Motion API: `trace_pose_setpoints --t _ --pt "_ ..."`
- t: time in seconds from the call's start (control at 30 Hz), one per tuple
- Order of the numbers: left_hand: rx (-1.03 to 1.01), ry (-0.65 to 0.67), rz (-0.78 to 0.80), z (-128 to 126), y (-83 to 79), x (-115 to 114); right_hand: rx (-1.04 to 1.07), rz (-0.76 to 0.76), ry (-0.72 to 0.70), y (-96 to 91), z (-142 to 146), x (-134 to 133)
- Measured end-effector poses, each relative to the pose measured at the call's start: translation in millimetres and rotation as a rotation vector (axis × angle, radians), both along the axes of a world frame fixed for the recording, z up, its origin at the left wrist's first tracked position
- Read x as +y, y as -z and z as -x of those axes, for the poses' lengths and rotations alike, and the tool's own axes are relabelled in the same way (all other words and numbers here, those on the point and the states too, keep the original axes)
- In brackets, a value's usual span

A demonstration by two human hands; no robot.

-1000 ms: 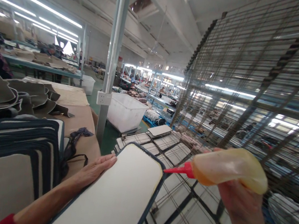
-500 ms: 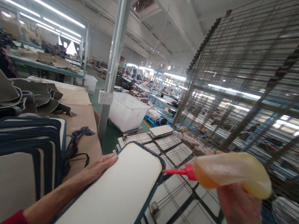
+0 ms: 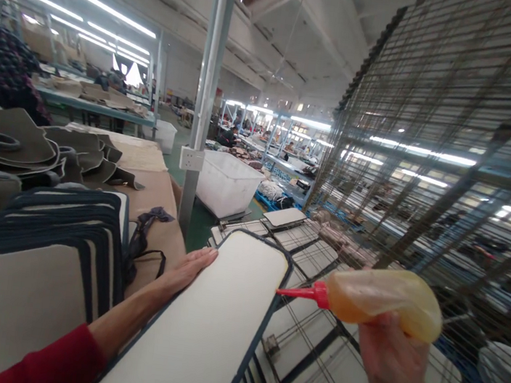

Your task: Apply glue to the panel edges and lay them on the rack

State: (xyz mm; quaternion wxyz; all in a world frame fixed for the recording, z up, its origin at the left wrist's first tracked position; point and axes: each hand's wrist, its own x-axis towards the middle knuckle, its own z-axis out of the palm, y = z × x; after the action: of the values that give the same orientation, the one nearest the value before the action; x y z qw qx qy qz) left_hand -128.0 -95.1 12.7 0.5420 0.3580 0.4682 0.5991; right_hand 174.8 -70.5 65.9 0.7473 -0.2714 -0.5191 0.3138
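A long cream panel (image 3: 203, 315) with rounded corners and a dark navy edge stretches away in front of me. My left hand (image 3: 189, 269) is closed on its left edge near the far end, fingers lying along the rim; the thumb is out of sight. On the right, my right hand (image 3: 391, 357) grips a soft squeeze bottle (image 3: 377, 296) of amber liquid, held on its side. Its red nozzle (image 3: 306, 293) points left, the tip at the panel's right edge near the far corner. A thin yellowish line shows along that edge.
Navy-edged panels (image 3: 24, 287) are stacked at left, beside grey-brown cut pieces (image 3: 19, 144). Right of my panel, a wire rack (image 3: 306, 347) carries more cream panels; raised wire grids (image 3: 432, 114) tower behind. A metal post (image 3: 207, 86) and white bin (image 3: 226, 182) stand ahead. A person (image 3: 5, 61) is far left.
The view has swung slightly left. The nozzle tip has moved a little along the panel's right edge, toward me, and now sits over the cream face's border. Both hands keep their holds.
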Motion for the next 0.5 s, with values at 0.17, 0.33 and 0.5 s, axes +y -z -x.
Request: trace_pose_setpoints --t 0.17,0.33,0.5 --pt "0.012 0.038 -0.012 -1.0 -1.2 5.5 0.131 0.06 -0.023 2.6 4.2 -6.7" --pt "0.013 0.058 -0.032 -2.4 0.3 7.8 0.145 0.071 -0.052 6.7 7.6 -11.1" --pt "0.028 0.028 -0.02 -4.9 -4.4 8.4 0.138 0.073 -0.057 13.5 6.9 -11.9"
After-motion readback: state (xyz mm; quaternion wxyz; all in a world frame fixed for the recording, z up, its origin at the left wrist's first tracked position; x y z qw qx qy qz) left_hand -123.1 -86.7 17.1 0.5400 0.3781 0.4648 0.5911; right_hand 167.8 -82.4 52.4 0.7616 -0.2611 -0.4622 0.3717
